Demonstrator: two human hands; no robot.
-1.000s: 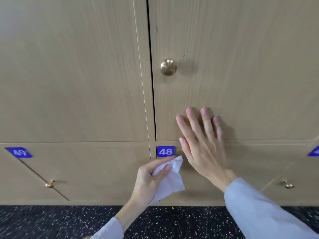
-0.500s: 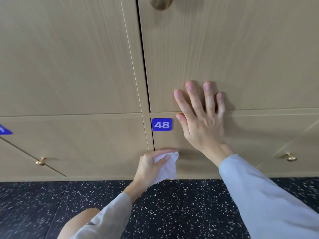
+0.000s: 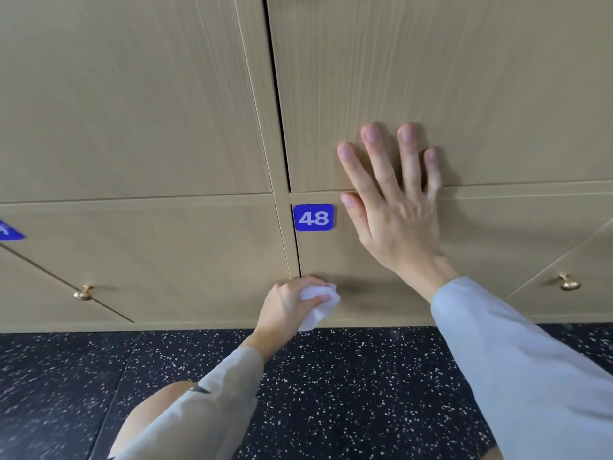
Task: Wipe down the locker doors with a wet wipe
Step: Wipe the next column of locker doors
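My left hand (image 3: pixel 288 305) grips a crumpled white wet wipe (image 3: pixel 319 303) and presses it against the lower left corner of the beige locker door marked 48 (image 3: pixel 381 260), just above the floor. The blue number plate (image 3: pixel 313 217) sits at that door's top left. My right hand (image 3: pixel 394 207) lies flat with fingers spread across the seam between door 48 and the tall door above it (image 3: pixel 464 78).
A neighbouring low door (image 3: pixel 149 257) on the left carries a brass knob (image 3: pixel 83 292) and a partly cut-off blue plate (image 3: pixel 8 231). Another brass knob (image 3: pixel 568 283) shows at the right. Dark speckled flooring (image 3: pixel 331 393) runs below the lockers, and my knee (image 3: pixel 149 423) is in front.
My left hand has carried the wipe down from beside the 48 plate to the door's bottom corner, bunching it up. The view has tilted downward; my right hand stays flat on the doors.
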